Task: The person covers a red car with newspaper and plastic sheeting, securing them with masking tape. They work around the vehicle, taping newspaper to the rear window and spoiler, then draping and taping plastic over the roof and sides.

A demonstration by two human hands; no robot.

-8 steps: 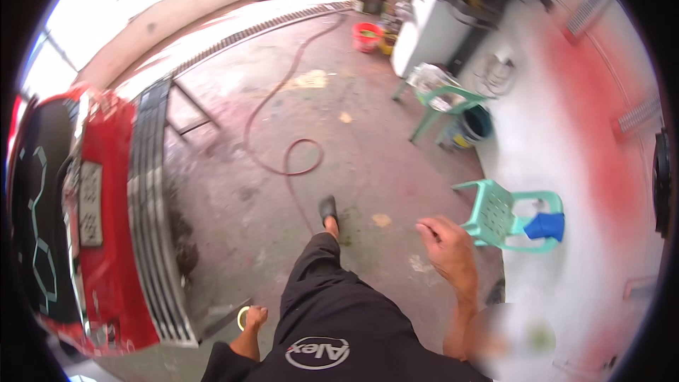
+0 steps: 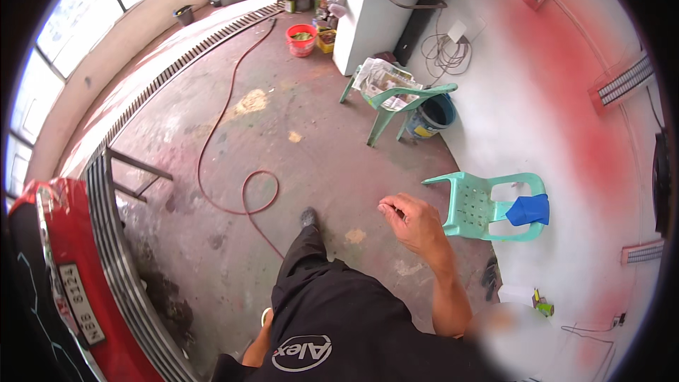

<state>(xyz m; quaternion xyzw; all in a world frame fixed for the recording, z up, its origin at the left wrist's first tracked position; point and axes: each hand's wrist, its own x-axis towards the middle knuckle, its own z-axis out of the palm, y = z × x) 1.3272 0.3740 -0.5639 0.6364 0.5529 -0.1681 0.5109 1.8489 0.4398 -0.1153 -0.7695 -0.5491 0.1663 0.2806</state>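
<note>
My right hand (image 2: pixel 414 225) is raised out in front of me, above the floor and left of a mint-green plastic chair (image 2: pixel 469 205). Its fingers are curled in toward the thumb, and I cannot make out whether anything small is between them. Low by my left side, my left hand (image 2: pixel 262 332) is closed on a pale ring, which looks like a roll of tape (image 2: pixel 267 315). My dark clothing partly covers that hand. A blue cloth (image 2: pixel 528 210) hangs over the backrest of the chair.
A red car (image 2: pixel 74 240) with a grey ribbed panel (image 2: pixel 120 255) stands at left, near a metal stand (image 2: pixel 140 166). A red hose (image 2: pixel 226 99) loops across the floor. Farther off are a green chair with newspaper (image 2: pixel 387 79), a dark bucket (image 2: pixel 433 114) and a red bucket (image 2: pixel 301 42).
My view has turned left to right, so the car shows lower at left and the chairs shift leftward. The left hand and its roll have slipped partly behind my clothing. The right hand stays raised.
</note>
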